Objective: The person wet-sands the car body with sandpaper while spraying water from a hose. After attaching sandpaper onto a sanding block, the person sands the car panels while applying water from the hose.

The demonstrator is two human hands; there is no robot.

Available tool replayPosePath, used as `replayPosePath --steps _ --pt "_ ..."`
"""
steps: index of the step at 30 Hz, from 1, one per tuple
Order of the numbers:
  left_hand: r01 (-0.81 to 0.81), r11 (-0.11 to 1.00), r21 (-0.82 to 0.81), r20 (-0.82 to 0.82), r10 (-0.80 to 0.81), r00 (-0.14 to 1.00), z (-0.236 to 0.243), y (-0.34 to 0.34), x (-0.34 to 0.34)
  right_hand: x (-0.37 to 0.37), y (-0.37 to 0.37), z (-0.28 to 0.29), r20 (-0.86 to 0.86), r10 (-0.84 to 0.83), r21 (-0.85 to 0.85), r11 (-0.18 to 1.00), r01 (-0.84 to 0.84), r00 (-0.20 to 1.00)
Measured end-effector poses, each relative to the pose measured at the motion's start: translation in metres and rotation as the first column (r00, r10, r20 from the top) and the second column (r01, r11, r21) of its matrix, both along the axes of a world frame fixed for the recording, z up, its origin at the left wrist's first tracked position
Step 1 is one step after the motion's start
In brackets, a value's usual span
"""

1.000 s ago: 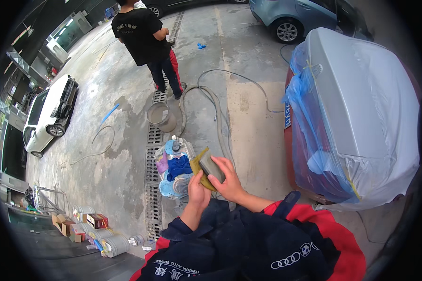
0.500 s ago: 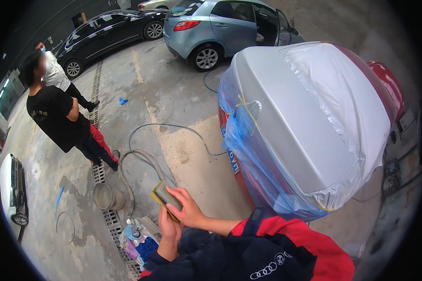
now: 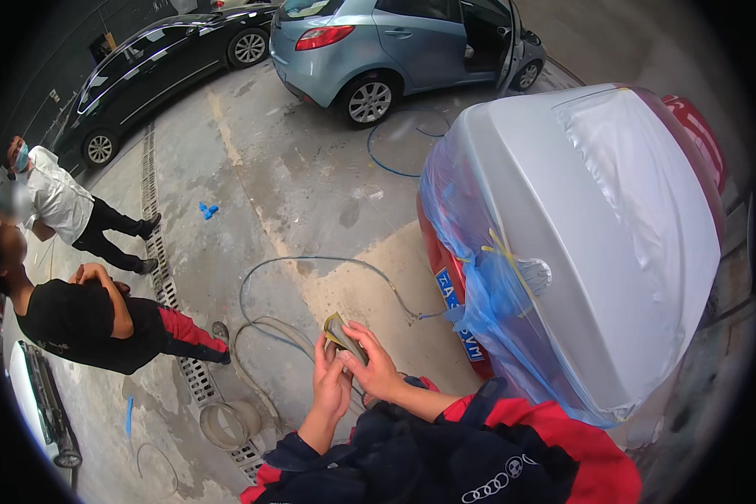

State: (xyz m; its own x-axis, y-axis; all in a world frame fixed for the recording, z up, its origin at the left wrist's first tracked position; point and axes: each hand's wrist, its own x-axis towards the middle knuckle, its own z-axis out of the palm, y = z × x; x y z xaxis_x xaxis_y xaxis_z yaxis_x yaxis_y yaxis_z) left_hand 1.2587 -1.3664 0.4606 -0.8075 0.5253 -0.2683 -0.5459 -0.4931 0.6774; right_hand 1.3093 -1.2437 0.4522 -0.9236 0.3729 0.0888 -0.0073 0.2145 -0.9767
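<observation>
Together, the two hands meet in front of the body at about waist height, closed around a pad (image 3: pixel 336 330). The pad is dark grey with a yellowish sheet along its edge, and it sits tilted at the top of the joined grip, clear of the floor (image 3: pixel 357 202).

The left hand (image 3: pixel 331 382) rises almost upright from its cuff, fingers pointing up along the pad's left side, with the thumb close to the other hand. The right hand (image 3: pixel 376 367) comes in from the lower right, its forearm slanting up and leftward out of a red and dark sleeve (image 3: pixel 529 428). Its fingers bend over the pad's right side, and its thumb points left toward the left hand. Both grips are shut on the pad; exactly where each fingertip presses is too small to tell.

Beyond the hands, a thin hose (image 3: pixel 344 259) loops across the floor. A bucket (image 3: pixel 227 425) stands left of the hands, next to a drain grate (image 3: pixel 198 380). To the right is a red car (image 3: pixel 554 252) with a pale grey rear panel, partly draped in blue film (image 3: pixel 500 315) and a white sheet (image 3: pixel 626 168). Two people stand at the left.
</observation>
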Motion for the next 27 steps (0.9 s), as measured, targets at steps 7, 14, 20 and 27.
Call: replayPosePath --steps 7,14,20,27 --pt "0.087 0.978 -0.188 -0.118 -0.111 0.987 -0.005 0.037 -0.183 -0.146 0.070 -0.002 0.017 0.159 -0.176 0.972 -0.154 0.987" --pt "-0.170 0.922 -0.349 -0.122 0.135 0.983 -0.009 0.029 -0.338 -0.342 0.088 0.008 0.017 0.455 -0.270 0.859 -0.434 0.890" --pt "-0.108 0.973 -0.203 -0.129 0.083 0.988 -0.021 0.071 -0.491 -0.490 0.135 0.017 0.121 0.480 0.067 0.870 -0.489 0.869" --pt "0.349 0.910 -0.223 -0.075 -0.373 0.925 -0.031 0.191 -0.686 -0.612 0.237 0.013 0.101 0.185 0.048 0.980 -0.191 0.978"
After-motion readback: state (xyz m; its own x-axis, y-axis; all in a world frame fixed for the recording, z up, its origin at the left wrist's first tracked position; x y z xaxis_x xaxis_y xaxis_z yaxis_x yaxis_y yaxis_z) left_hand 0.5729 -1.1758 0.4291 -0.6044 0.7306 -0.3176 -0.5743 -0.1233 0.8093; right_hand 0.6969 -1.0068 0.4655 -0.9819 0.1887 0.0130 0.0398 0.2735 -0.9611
